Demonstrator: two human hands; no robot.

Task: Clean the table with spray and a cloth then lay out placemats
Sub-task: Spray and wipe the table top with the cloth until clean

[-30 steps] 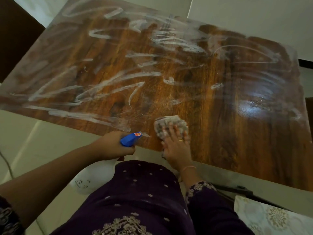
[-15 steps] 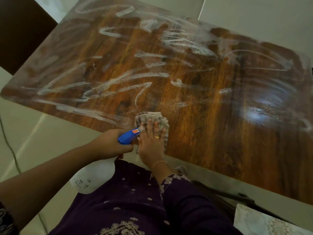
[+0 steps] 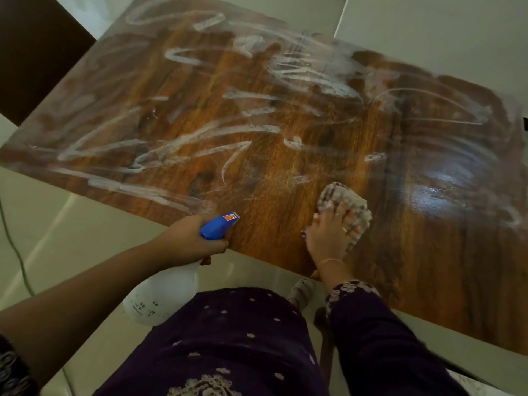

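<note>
Wiping step, by judgement. Pressing cloth [image 3: 343, 198] flat under right hand [image 3: 328, 238], fingers spread, near the near edge of worktop [image 3: 285, 155]. Gripping spray bottle [image 3: 168, 292] in left hand [image 3: 183, 241], just off that edge. Next: sweep toward far and left edges through white streaks [image 3: 200, 130]. Open room there; stop short of edges.

glossy wood table [image 3: 285, 155], woven cloth [image 3: 343, 198]

**Colours on Show**

The table [image 3: 314, 138] is brown wood-grain with white streaks [image 3: 183, 57]. The spray bottle [image 3: 171, 292] is white with a blue head (small red-orange label). The cloth [image 3: 340, 197] is grey-beige checked; the garment [image 3: 228, 338] dark purple, pale flowers.
</note>
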